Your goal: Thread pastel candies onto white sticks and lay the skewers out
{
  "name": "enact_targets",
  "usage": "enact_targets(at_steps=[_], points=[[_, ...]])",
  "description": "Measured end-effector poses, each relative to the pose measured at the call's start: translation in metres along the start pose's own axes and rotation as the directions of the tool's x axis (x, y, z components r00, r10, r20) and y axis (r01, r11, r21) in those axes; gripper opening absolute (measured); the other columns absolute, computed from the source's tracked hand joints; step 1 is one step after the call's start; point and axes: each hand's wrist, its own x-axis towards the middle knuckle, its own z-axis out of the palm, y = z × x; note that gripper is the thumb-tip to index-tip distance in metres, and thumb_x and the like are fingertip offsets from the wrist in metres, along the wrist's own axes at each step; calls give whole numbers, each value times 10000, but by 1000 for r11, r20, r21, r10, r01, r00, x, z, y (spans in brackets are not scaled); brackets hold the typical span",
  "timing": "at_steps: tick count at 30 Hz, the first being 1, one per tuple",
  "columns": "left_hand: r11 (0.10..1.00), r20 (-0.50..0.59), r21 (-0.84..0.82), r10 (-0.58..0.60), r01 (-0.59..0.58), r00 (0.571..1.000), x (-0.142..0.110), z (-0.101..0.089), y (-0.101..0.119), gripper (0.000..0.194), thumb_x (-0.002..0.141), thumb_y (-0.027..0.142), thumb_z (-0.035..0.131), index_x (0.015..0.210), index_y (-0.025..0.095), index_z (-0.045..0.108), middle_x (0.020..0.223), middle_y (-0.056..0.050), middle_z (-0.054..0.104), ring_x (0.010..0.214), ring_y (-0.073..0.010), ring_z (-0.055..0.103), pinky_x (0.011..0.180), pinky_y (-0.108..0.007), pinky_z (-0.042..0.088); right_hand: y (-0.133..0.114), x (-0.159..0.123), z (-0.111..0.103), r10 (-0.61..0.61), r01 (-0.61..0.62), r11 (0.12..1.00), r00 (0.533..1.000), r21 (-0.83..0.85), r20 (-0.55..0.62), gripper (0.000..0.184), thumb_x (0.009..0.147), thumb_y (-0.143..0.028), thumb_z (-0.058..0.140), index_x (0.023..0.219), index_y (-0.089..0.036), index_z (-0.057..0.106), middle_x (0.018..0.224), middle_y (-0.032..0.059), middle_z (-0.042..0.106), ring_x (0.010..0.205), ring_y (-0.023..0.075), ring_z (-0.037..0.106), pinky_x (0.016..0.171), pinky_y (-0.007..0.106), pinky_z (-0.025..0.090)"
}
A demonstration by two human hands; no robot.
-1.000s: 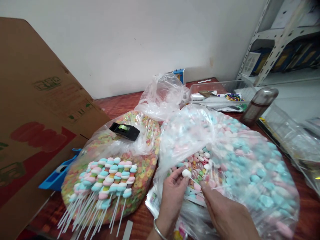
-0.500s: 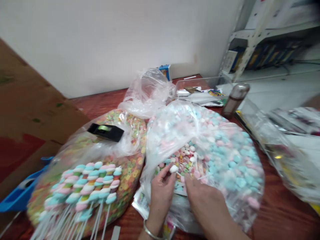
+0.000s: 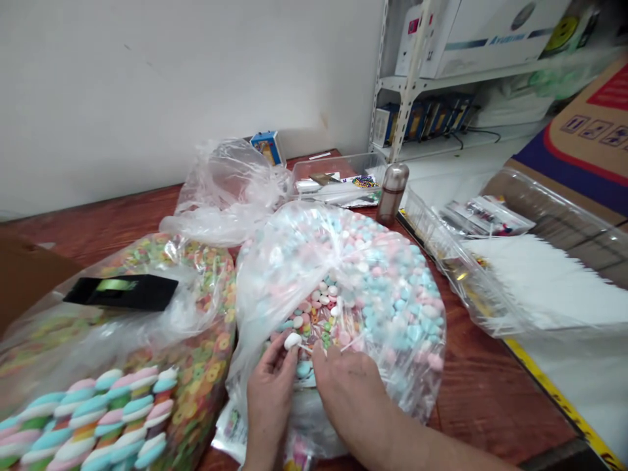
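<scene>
My left hand [image 3: 269, 389] pinches a white marshmallow [image 3: 293, 340] between thumb and fingertips. My right hand [image 3: 350, 392] has its fingers closed on a thin white stick [image 3: 305, 349], whose tip meets the marshmallow or lies right beside it; which one I cannot tell. Both hands are over the front of a large clear bag [image 3: 412, 288] of pink, blue and white marshmallows. In its opening lie small mixed candies [image 3: 324, 304]. To the left, finished-looking skewers [image 3: 98, 418] of marshmallows and coloured rings rest on a bag of ring candies [image 3: 209, 373].
A black tool [image 3: 122, 292] lies on the ring-candy bag. Behind are a crumpled plastic bag [image 3: 226, 176], a clear tray [image 3: 338, 186] and a brown-silver flask [image 3: 392, 193]. At right stands a clear bin of white sticks [image 3: 534, 281]. Shelving [image 3: 409, 85] rises at the back.
The view has swung right, so the bags and hands appear farther left and more of the stick bin shows. Both hands keep their pinch at the marshmallow and stick.
</scene>
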Motion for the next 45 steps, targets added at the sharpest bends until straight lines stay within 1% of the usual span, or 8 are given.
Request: enact_targets(at_steps=[8, 12, 17, 26, 29, 33, 38, 45], points=[[993, 4, -116, -11, 11, 1000, 5, -4, -10, 484, 724, 364, 754, 1162, 180, 660, 1023, -59, 741, 846, -169, 681, 713, -219, 539, 15, -3, -2, 65, -66, 997, 998, 44, 10, 264, 772, -81, 532, 998, -213, 567, 775, 45, 665, 615, 247, 676, 515, 326, 506], [955, 28, -289, -59, 64, 998, 3, 0, -9, 445, 681, 327, 799, 1088, 183, 694, 1002, -49, 747, 840, -160, 683, 732, -212, 542, 26, -8, -4, 52, -51, 995, 999, 81, -16, 290, 790, -75, 560, 1043, -215, 555, 843, 24, 672, 667, 190, 685, 518, 251, 441], [887, 78, -446, -94, 119, 992, -8, 8, -2, 392, 675, 288, 808, 1045, 187, 726, 1041, -56, 739, 860, -170, 688, 780, -254, 558, 32, -20, 17, -20, 28, 997, 994, 72, -104, 304, 853, -69, 512, 1114, -224, 510, 794, -14, 681, 599, 148, 683, 470, 250, 352], [926, 102, -371, -24, 61, 995, -13, 6, 1, 435, 678, 311, 800, 1084, 175, 724, 918, -74, 767, 832, -191, 706, 776, -273, 564, 34, -22, 36, -90, 95, 995, 980, 18, -175, 237, 823, -50, 478, 943, -253, 487, 684, -40, 643, 509, 134, 659, 434, 253, 285], [939, 102, -342, -3, 38, 995, -13, 6, 0, 447, 673, 316, 798, 1087, 163, 722, 979, -100, 762, 887, -225, 707, 817, -318, 565, 33, -21, 38, -87, 88, 996, 980, -3, -179, 269, 811, -50, 478, 991, -249, 497, 672, -37, 648, 486, 142, 655, 427, 255, 275], [965, 108, -260, 56, -26, 993, -16, 8, 1, 378, 721, 283, 750, 1083, 178, 721, 1096, -107, 733, 976, -239, 690, 900, -359, 539, 29, -21, 34, -74, 72, 997, 986, -21, -147, 349, 785, -27, 480, 1060, -239, 516, 695, -22, 679, 486, 131, 658, 424, 240, 274], [983, 93, -96, 164, -155, 982, -20, 10, 0, 290, 750, 223, 699, 1036, 193, 740, 1044, -87, 745, 979, -235, 682, 918, -357, 525, 23, -19, 31, -26, 24, 999, 997, -20, -69, 376, 759, -28, 505, 1068, -239, 540, 695, -6, 698, 483, 134, 663, 417, 220, 281], [989, 150, -147, 55, -33, 987, -26, 21, -3, 310, 748, 183, 649, 1045, 178, 738, 1012, -93, 757, 891, -224, 710, 830, -330, 563, 21, -19, 34, 37, -37, 999, 999, 36, -3, 339, 782, -11, 467, 1018, -244, 538, 727, -6, 713, 509, 133, 678, 433, 205, 300]])
